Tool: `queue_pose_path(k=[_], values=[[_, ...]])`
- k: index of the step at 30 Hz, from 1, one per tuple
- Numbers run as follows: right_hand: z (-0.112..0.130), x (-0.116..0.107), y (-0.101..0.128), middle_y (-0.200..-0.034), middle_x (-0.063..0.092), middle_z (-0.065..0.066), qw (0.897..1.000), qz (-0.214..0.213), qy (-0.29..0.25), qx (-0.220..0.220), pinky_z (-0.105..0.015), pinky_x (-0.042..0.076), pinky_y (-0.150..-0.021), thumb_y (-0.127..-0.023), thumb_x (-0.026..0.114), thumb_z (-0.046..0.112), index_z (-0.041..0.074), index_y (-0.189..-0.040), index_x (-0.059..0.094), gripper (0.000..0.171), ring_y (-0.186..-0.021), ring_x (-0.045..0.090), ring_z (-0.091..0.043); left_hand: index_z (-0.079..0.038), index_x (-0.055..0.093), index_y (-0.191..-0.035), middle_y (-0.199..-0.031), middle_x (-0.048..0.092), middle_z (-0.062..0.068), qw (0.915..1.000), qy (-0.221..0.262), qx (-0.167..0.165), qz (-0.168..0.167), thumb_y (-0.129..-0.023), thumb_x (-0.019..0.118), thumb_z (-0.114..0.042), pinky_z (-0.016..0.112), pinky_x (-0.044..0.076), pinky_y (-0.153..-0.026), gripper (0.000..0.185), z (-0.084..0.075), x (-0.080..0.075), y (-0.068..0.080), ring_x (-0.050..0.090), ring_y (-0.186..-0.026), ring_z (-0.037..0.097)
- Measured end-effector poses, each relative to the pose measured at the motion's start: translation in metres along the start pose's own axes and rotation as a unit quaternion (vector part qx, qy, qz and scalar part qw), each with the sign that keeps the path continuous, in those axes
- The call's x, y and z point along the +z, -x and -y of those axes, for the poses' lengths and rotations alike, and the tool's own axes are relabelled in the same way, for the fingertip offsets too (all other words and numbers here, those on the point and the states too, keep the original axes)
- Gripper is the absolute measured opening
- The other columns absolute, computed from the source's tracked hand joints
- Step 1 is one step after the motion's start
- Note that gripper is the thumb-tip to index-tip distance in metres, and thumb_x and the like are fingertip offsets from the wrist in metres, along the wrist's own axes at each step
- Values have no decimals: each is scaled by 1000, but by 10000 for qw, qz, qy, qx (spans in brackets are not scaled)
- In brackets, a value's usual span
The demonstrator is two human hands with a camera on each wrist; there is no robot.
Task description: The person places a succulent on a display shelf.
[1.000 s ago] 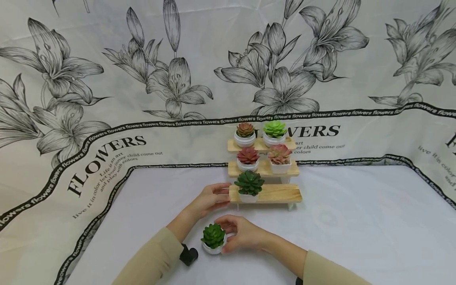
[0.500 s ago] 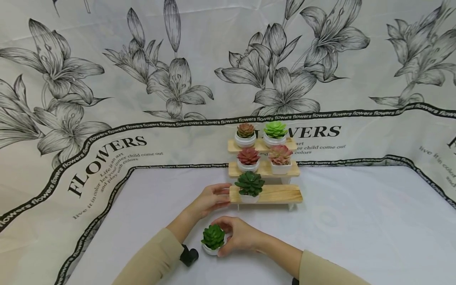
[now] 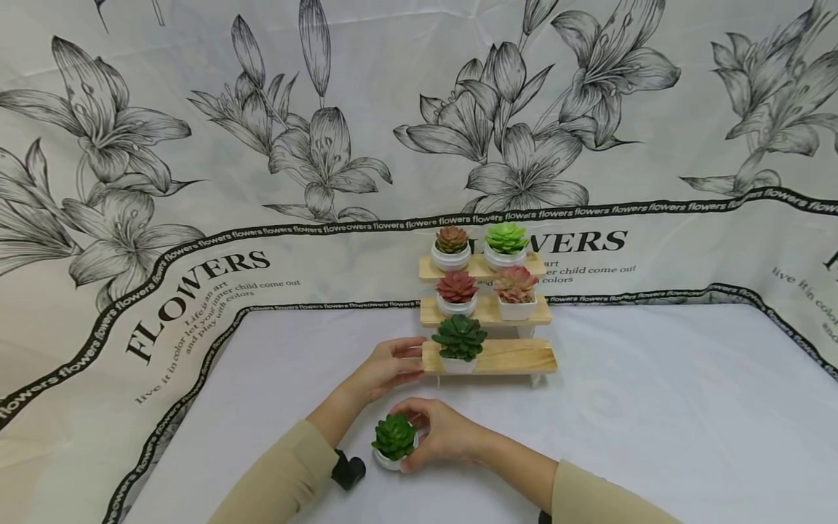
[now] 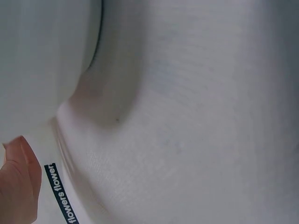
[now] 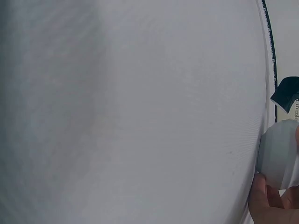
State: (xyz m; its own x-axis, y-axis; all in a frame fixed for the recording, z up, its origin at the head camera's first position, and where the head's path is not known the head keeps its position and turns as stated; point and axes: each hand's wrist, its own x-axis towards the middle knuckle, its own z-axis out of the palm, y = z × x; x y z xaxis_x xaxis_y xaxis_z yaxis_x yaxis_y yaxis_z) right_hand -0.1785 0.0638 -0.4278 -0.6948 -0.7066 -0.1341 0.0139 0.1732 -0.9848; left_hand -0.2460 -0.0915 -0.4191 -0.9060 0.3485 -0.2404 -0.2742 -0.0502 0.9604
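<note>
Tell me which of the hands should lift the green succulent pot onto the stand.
Right hand: it already grips the green succulent pot. Left hand steadies the wooden stand.

R wrist cam: white pot [image 5: 279, 153] cut off at edge, blurry

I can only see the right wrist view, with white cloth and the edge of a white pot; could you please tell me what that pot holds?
Observer: The white pot holds a green succulent, and the right hand grips it on the tablecloth.
Operator: Thank you. Where is the other hand?
Observer: The left hand touches the left end of the wooden stand's bottom shelf.
Operator: Is that shelf full?
Observer: No, it carries one dark green succulent at its left end.
</note>
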Motion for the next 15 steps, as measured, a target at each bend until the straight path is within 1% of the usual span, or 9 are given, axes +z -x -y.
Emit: queue_pose_path(k=[8, 15], values=[[-1, -6, 11, -100, 61, -2, 9999, -37, -106, 50, -26, 48, -75, -63, 76, -9, 3, -116, 59, 58, -88, 55, -16, 4, 43, -136, -131, 46, 24, 10000, -25, 6, -27, -88, 53, 9, 34, 53, -87, 49, 1, 0, 0, 58, -95, 18], [2, -21, 30, -108, 61, -3, 9993, -161, -82, 314, -32, 50, -79, -65, 77, -5, 4, -120, 57, 60, -94, 55, -19, 3, 44, -136, -131, 46, 23, 10000, -47, -22, -5, -88, 54, 8, 33, 53, -87, 49, 2, -1, -2, 58, -96, 18]])
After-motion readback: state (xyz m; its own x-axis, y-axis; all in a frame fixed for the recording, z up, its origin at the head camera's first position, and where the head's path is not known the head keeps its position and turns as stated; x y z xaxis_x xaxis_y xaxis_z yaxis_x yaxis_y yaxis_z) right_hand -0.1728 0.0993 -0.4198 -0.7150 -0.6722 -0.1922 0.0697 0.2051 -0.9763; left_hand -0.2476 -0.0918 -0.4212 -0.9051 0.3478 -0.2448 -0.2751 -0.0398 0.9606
